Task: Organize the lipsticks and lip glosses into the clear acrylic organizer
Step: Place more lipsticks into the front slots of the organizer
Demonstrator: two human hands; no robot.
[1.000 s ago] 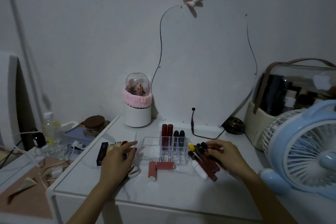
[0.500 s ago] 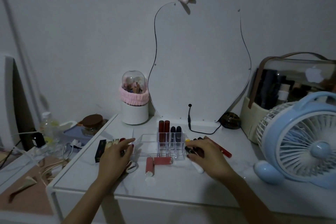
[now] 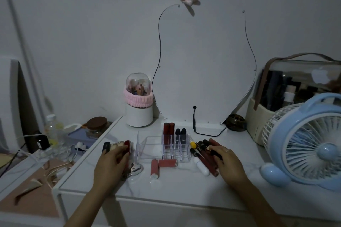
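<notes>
Nearest the front edge of the white bench point(image 3: 175, 188), two bare forearms reach in. The left hand point(image 3: 110, 166) lies palm down near the left edge, its fingers point(image 3: 124, 153) loosely curled over a row of lipsticks point(image 3: 118, 145) lying there; whether it actually grips one cannot be told. The right hand point(image 3: 227, 164) sits toward the right side, its fingers curled around a dark-capped tube point(image 3: 215, 153) at the edge of a cluster of lip glosses point(image 3: 202, 150) lying on the bench. Just beside that cluster lies a white tube point(image 3: 201, 167). Between the hands, two red lipsticks point(image 3: 162, 165) lie flat, touching at a right angle, just in front of the clear acrylic organizer point(image 3: 147, 148). The organizer stands at the middle of the bench; its right-hand compartments hold two red tubes point(image 3: 168, 131) and two black-capped ones point(image 3: 180, 134) upright, while its wide left section shows nothing inside. Farther back, a white brush holder point(image 3: 139, 116) with a pink band stands by the wall, beside a curved mirror point(image 3: 203, 64). A blue fan point(image 3: 306, 145) stands at the right edge.
</notes>
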